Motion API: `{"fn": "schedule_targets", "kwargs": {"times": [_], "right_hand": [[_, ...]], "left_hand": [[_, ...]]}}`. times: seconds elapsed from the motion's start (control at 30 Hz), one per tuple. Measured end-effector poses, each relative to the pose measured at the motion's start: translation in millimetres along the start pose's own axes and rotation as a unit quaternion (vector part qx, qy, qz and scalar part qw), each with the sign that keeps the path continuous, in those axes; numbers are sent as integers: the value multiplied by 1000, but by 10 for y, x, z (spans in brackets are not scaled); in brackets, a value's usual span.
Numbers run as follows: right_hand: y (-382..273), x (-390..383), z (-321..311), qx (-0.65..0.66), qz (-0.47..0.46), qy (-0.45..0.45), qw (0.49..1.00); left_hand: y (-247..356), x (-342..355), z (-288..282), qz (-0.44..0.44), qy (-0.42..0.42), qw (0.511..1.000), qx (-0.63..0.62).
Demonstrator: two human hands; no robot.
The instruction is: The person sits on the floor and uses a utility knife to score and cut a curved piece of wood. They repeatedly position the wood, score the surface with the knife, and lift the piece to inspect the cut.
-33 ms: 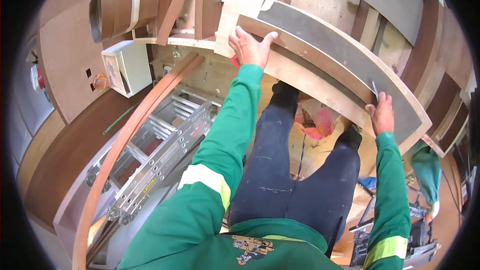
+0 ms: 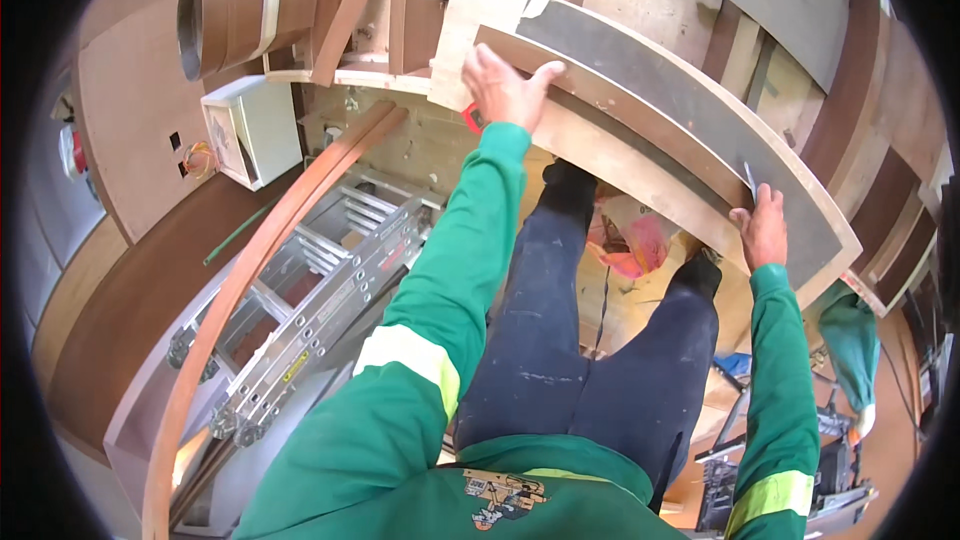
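Observation:
A curved brown strip [image 2: 640, 125] lies along a larger curved wooden panel with a dark grey top face [image 2: 690, 100]. My left hand [image 2: 507, 90] rests at the strip's left end, fingers spread and thumb stretched to the right. Just below that hand a small red object [image 2: 473, 118] pokes out, mostly hidden. Toward the panel's right end, my right hand [image 2: 764, 232] is closed around a thin, pale, pointed tool [image 2: 750, 178]. Its tip stands against the strip's edge; its exact kind is unclear.
An aluminium folding ladder [image 2: 320, 310] lies to the left, with a long curved reddish wooden strip [image 2: 215, 310] across it. A white box [image 2: 255, 130] and a rolled brown sheet [image 2: 245, 15] are farther left. Pink material [image 2: 637, 245] lies between my legs.
My left hand has shifted slightly to the right along the strip, and more of the red object shows beside it. The right hand stays in place with the pointed tool.

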State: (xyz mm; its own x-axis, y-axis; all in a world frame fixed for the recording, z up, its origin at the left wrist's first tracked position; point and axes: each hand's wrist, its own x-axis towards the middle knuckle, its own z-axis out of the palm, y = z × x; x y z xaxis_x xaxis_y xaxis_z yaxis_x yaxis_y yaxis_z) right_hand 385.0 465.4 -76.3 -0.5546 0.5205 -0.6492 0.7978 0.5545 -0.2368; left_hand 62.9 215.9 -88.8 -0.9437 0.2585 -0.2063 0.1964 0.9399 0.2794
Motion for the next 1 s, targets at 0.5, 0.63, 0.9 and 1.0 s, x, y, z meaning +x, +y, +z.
{"fn": "schedule_targets", "kwargs": {"times": [0.5, 0.63, 0.9, 1.0], "right_hand": [[14, 184, -112, -20, -65, -1, 998], [-763, 569, -186, 62, -298, 66, 950], [-2898, 1421, -4, 19, -322, -60, 945], [-3127, 1506, -7, -30, -306, -93, 947]], "left_hand": [[398, 90, 194, -146, -161, 976, 18], [350, 78, 158, -148, -157, 977, 5], [451, 41, 139, -233, -171, 957, -11], [482, 48, 136, -240, -171, 955, -13]]}}
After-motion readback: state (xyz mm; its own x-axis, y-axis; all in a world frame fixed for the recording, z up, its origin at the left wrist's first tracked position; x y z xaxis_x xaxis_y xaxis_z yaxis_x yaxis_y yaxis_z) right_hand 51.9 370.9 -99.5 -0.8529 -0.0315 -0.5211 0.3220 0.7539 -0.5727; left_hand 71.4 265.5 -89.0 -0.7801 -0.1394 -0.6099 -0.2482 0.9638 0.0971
